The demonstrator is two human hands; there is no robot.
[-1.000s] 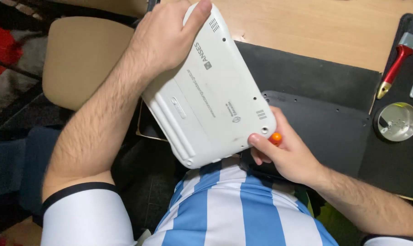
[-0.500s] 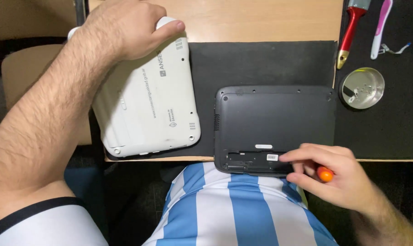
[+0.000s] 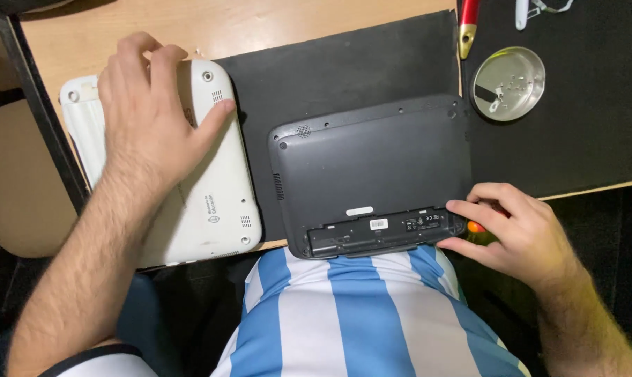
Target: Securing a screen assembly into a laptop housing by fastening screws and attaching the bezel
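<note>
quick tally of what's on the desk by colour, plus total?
White: 1, white plastic netbook shell, under the left hand
Dark grey: 1, dark grey netbook base, touched by the right hand
Silver: 1, round silver metal dish
Red: 1, red-handled tool
Black: 1, black rubber mat
Total: 5

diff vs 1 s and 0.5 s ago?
The left hand carried the white laptop shell off the lap and now presses it flat on the desk, left of the dark laptop base. The right hand moved to the base's near right corner, orange-tipped tool still in its grip. Metal dish unchanged.
</note>
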